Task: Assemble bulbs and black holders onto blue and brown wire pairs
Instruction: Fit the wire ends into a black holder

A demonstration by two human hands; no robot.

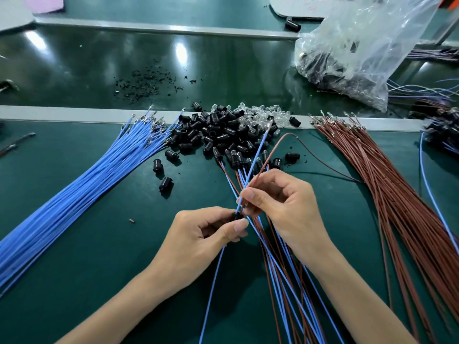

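My left hand (198,234) pinches a small black holder (237,216) between thumb and fingers. My right hand (280,199) pinches a blue wire (258,152) and a brown wire (275,145) just above the holder; both wires rise away toward the pile. A heap of black holders (213,132) and clear bulbs (263,115) lies ahead of my hands. Finished wire pairs (280,274) with holders on their far ends lie under my right hand. The holder is mostly hidden by my fingers.
A fan of blue wires (74,184) spreads on the left, a fan of brown wires (397,194) on the right. A clear plastic bag (360,50) of parts stands at the back right. Black debris (146,83) dots the conveyor belt behind the grey rail (74,114).
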